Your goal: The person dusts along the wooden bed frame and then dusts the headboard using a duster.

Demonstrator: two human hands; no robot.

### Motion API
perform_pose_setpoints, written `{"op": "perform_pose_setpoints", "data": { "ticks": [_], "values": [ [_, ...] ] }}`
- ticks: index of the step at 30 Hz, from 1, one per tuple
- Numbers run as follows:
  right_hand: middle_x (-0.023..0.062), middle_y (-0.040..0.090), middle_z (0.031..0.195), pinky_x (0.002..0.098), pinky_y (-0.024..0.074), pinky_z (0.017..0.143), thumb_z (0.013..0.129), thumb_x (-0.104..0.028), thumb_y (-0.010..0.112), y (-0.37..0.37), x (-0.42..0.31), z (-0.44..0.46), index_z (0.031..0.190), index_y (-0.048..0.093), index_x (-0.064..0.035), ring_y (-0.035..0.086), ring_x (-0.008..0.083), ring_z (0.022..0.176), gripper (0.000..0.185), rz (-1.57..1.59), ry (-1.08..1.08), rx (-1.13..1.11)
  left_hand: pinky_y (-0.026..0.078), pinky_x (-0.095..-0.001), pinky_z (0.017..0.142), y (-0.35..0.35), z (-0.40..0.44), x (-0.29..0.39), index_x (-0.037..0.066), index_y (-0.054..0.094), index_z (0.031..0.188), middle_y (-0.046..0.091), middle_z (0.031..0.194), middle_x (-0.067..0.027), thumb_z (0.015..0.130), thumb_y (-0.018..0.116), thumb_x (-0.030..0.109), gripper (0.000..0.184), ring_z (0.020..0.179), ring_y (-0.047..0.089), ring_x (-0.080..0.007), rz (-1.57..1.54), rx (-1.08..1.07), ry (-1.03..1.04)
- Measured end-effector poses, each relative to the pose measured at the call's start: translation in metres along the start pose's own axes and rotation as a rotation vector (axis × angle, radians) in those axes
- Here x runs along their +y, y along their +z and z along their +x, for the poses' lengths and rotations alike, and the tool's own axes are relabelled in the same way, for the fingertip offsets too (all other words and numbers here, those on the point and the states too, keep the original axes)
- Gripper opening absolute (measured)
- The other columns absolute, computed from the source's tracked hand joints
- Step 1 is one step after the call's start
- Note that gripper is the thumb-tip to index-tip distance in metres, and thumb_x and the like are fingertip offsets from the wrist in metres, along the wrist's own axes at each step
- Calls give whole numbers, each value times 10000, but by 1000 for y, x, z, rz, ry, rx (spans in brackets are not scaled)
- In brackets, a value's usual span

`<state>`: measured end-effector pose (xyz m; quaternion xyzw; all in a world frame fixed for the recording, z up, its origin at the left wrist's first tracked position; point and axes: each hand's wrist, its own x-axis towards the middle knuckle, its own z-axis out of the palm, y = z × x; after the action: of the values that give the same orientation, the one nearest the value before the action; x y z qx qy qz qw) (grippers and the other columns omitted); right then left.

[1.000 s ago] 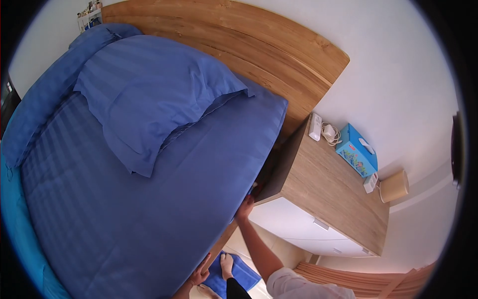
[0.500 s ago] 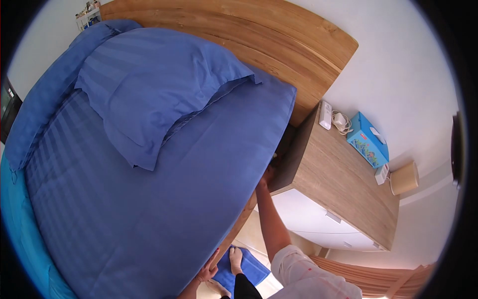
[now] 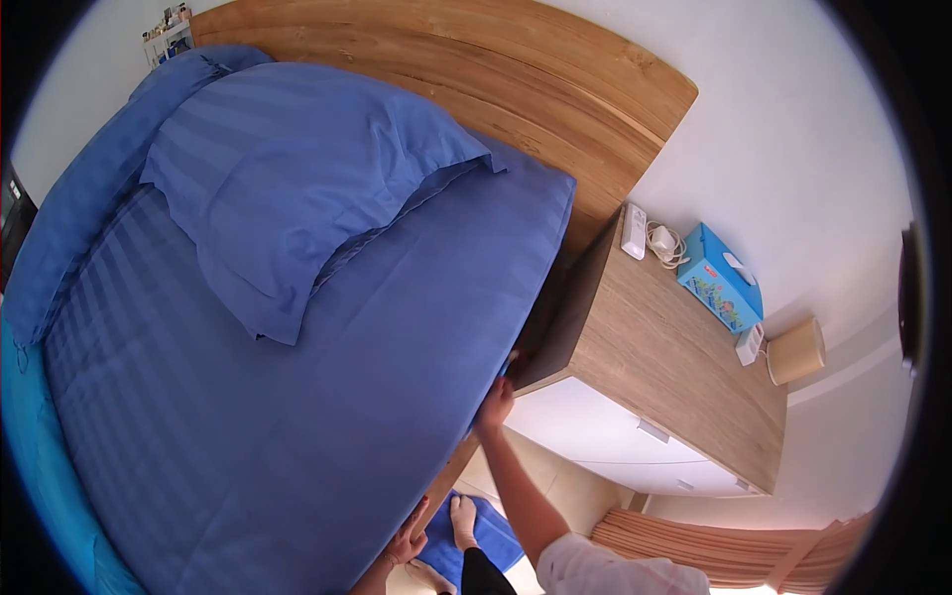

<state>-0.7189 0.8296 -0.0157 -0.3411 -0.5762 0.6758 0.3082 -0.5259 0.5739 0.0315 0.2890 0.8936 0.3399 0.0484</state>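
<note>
The blue striped bed sheet (image 3: 297,446) is spread beneath the blue pillow (image 3: 307,178); its near edge is best kept taut and smoothed evenly. The left hand (image 3: 405,543) is laid along that edge, fingers spread. Whether anything is pinched by the right hand (image 3: 494,405) cannot be told. Compared with half a second ago, the right hand is drawn back from deeper beside the drawer cabinet (image 3: 684,367).
</note>
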Motion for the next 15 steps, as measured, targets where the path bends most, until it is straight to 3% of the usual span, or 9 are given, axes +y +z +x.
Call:
{"op": "perform_pose_setpoints", "data": {
  "ticks": [3, 7, 9, 12, 15],
  "values": [
    [83, 562, 772, 330, 446, 640, 923, -202, 436, 17, 46, 83, 993, 572, -38, 549, 205, 701, 224, -42, -238, 48, 371, -503, 958, 5, -1, -4, 256, 349, 1384, 487, 1124, -234, 680, 596, 246, 746, 1102, 447, -450, 50, 9, 5],
    [140, 591, 972, 374, 433, 770, 896, -220, 446, 17, 122, 164, 940, 565, -15, 546, 280, 862, 242, 101, -101, 21, 353, -505, 977, 0, 1, -2, 248, 350, 1384, 464, 1182, -248, 685, 591, 242, 739, 1127, 431, -451, -23, 6, 6],
    [142, 589, 956, 372, 433, 770, 888, -216, 454, 12, 127, 160, 928, 564, -14, 545, 284, 854, 234, 45, -86, 28, 342, -507, 986, 2, -1, -2, 246, 351, 1384, 454, 1203, -253, 687, 591, 242, 737, 1140, 422, -453, -43, 8, 8],
    [89, 569, 766, 334, 453, 652, 921, -219, 444, 2, 84, 84, 927, 567, -48, 563, 227, 716, 211, 61, -120, -25, 322, -511, 1003, 10, -7, -10, 246, 343, 1388, 441, 1224, -257, 689, 593, 247, 742, 1165, 400, -457, -8, -23, 4],
    [10, 477, 590, 258, 395, 428, 960, -268, 401, -9, -4, -19, 1018, 539, -80, 479, 111, 494, 240, 86, 174, -48, 309, -515, 1012, 3, -3, -5, 249, 335, 1391, 431, 1234, -260, 692, 595, 252, 746, 1173, 388, -463, -69, -15, -9]
  ]
}}
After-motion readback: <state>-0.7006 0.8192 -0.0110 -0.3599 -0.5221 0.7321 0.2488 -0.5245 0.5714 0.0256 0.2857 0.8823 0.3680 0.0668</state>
